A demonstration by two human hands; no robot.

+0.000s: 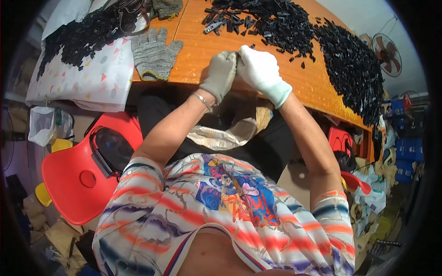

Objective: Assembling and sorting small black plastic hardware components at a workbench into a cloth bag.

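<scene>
The left hand (220, 76) and right hand (259, 67), both gloved, are curled together; whether anything is pinched cannot be told. Black pieces (286, 28) are heaped beyond them on the wooden table (195, 46).

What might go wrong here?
The light grey glove lies at the front edge of the table, so a bump might knock it off. Small black pieces heaped on the right reach the edge and could slide down. The left hand and right hand, both gloved, may feel small things poorly.
</scene>
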